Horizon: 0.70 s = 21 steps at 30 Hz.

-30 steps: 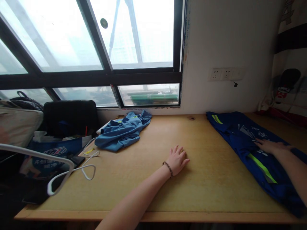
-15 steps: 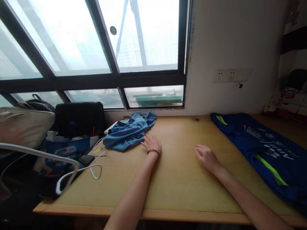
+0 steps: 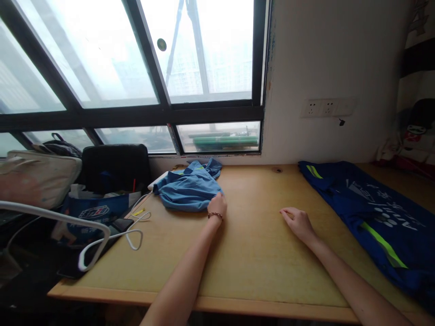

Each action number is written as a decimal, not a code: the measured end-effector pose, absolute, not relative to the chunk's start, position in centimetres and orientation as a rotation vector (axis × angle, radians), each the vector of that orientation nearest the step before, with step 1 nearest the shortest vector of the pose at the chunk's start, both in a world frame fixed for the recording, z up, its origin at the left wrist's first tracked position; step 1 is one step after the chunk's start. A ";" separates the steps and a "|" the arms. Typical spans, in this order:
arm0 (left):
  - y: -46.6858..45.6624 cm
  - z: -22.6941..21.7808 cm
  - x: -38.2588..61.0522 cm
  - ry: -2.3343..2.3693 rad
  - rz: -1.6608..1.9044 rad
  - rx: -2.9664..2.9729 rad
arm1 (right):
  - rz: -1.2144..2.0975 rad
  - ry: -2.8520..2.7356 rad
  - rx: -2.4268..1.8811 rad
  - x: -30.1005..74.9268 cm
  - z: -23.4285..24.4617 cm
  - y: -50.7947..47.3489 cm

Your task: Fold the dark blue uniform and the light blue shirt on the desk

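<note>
Item: light-blue shirt (image 3: 189, 189), crumpled at bench (image 3: 251, 253) rear by the window. Soft, light, limp; I'd grip its near hem. My left hand (image 3: 216, 206) pinches that edge; right hand (image 3: 298, 222) rests loosely curled, empty.

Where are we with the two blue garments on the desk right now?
Done, apparently: the dark blue garment lies spread flat at the desk's right. In hand: the left hand grips the crumpled light blue garment; the right hand rests on the desk. Left: that garment remains bunched.
</note>
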State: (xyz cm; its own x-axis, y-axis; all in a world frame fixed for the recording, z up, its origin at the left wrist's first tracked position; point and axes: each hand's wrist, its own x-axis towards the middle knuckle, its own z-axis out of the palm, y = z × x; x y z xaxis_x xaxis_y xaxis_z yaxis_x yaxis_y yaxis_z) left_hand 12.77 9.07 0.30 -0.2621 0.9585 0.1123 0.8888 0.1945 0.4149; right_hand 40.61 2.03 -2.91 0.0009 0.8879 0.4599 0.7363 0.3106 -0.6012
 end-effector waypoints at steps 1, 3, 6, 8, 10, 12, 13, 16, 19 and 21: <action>7.9 0.2 14.9 2.043 0.668 1.925 | 0.269 -1.756 -1.449 40.6 -2.8 2.0; 4.7 0.0 19.0 1.412 0.598 2.100 | 0.357 -1.710 -1.432 40.6 -2.7 2.0; -0.6 0.2 23.1 0.609 0.249 2.053 | 0.524 -1.579 -1.402 40.7 -2.9 2.3; -3.1 0.6 24.2 0.172 -0.043 1.854 | 0.653 -1.502 -1.377 40.7 -3.2 2.5; -4.2 1.2 24.2 -0.076 -0.272 1.637 | 0.774 -1.470 -1.357 40.6 -3.3 2.5; -3.9 1.6 23.8 -0.043 -0.227 1.548 | 0.868 -1.463 -1.341 40.4 -3.3 2.5; -3.3 1.8 23.5 0.080 -0.087 1.584 | 0.907 -1.468 -1.331 40.2 -3.3 2.4; -0.8 1.8 22.2 0.628 0.441 1.935 | 1.020 -1.508 -1.287 39.8 -3.3 2.1; 1.4 1.2 20.8 1.066 0.501 2.420 | 1.095 -1.518 -1.274 39.3 -3.5 2.0; 2.2 0.5 20.2 1.191 0.339 2.628 | 1.099 -1.502 -1.277 39.2 -3.7 2.0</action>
